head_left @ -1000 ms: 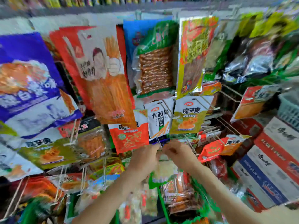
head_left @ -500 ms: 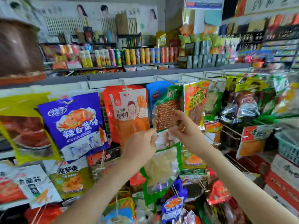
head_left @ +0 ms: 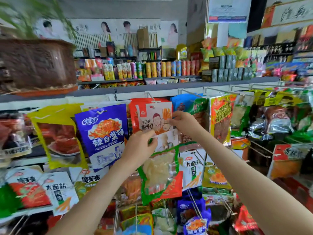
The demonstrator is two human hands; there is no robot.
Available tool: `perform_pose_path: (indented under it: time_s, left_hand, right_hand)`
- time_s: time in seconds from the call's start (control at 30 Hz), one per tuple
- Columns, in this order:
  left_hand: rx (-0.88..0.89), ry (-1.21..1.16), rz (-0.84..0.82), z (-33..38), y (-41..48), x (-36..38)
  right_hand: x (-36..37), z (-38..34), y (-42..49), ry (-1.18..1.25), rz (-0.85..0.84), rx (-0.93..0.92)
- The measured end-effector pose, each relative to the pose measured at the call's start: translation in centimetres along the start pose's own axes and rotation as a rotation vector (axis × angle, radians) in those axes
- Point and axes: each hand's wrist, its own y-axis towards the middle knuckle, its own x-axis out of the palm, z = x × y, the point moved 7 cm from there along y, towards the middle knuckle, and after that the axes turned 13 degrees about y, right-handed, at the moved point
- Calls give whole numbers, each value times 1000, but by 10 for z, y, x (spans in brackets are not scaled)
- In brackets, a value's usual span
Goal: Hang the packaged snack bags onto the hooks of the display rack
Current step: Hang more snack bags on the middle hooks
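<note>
Setting: a shop aisle. A display rack (head_left: 126,96) with a white top rail spans the width of the view. Wire hooks (head_left: 190,91) stick out from it, and most carry packets. A grey shelf (head_left: 169,86) runs above the rack. Behind it, a row of tall snack cans (head_left: 152,69) stands on further shelving. A brown woven planter (head_left: 37,65) sits on the shelf at the left. Posters (head_left: 105,29) cover the rear wall.

Task item: the snack bag (head_left: 159,170) is clear with a green border, pale contents and a white header. It is held up in front of the rack's upper row. Its header overlaps the lower edge of a red-and-white packet (head_left: 152,114) with a cartoon face. A purple packet (head_left: 103,133) hangs just to the left.

Grip state:
- The left hand (head_left: 140,146) pinches the left side of the header with its grip closed on the film.
- The right hand (head_left: 183,123) pinches the header's upper right corner between thumb and fingertips.

Limits of view:
- The fingers cover the bag's hang hole.
- It cannot be determined whether the header is on a hook.
- The rack's lower rows are partly masked by both forearms.
- The frame edges are blurred, so the packets at the far right cannot be read.
</note>
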Motion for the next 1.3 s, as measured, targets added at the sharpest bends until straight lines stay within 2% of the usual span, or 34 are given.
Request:
perform_pose_path:
  time_s: [0.13,0.23,0.33,0.43,0.53,0.63,0.83,0.97,1.1,1.17,1.23,1.3]
  left_hand:
    - [36,39,18,-8,-7,-6]
    - [-22,72,48,-21,-9,-13]
    - [-67,118,140,-31,-11,-25]
    - [-119,157,208,-35,-13,-34]
    - [-111,168,282,-31,-15,-43]
    - [-41,193,331,-20,-14,-48]
    - [-55,115,286,-24,-7,-51]
    - [-3,99,212,-30,-11,-44]
    - [-66,19,116,-45,-28,-38]
    - [-158,-20,96,-58,-40,-38]
    - [-202,36,91,-73,-49,-40]
    - [-182,108,84,-85,-57,-45]
  right_hand:
    - [17,-2,1,115,-22,-7]
    - [22,-9,-3,171,1,-58]
    - [16,-13,-13,408,48,-63]
    - [12,-14,-25,666,-17,-34]
    - [8,-15,-34,758,-100,-62]
    - [16,-11,-41,761,-204,-82]
    - [34,3,-55,777,-297,-53]
    - [51,14,-55,749,-344,14]
    - [78,29,-49,630,-390,99]
    - [95,32,-44,532,-409,102]
    - [110,28,-34,463,-354,51]
    - [118,10,-21,394,-219,-53]
